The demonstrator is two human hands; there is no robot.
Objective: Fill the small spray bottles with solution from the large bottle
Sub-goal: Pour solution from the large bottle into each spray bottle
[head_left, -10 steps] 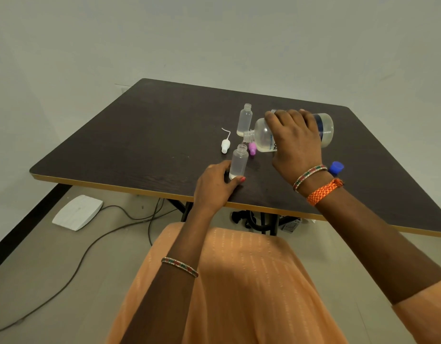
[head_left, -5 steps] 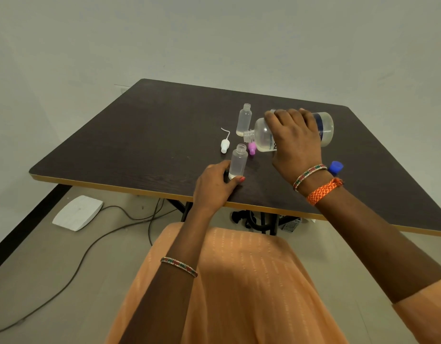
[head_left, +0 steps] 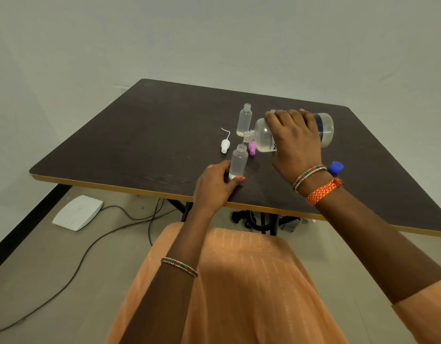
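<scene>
Pouring into a narrow neck, with spill as the main risk

Tipping further or drifting sideways, the large clear plastic bottle with a dark label [head_left: 264,135] would likely send solution past the small frosted spray bottle [head_left: 238,161] onto the dark wooden table [head_left: 140,135]. Its mouth hangs just above the small neck, centre frame. The right hand [head_left: 296,142] wraps over the big bottle's body from above. The left hand [head_left: 215,184] grips the small bottle's base, low against the table; if that hold loosens, the light bottle could topple. A second open small bottle [head_left: 244,119] stands just behind.
</scene>
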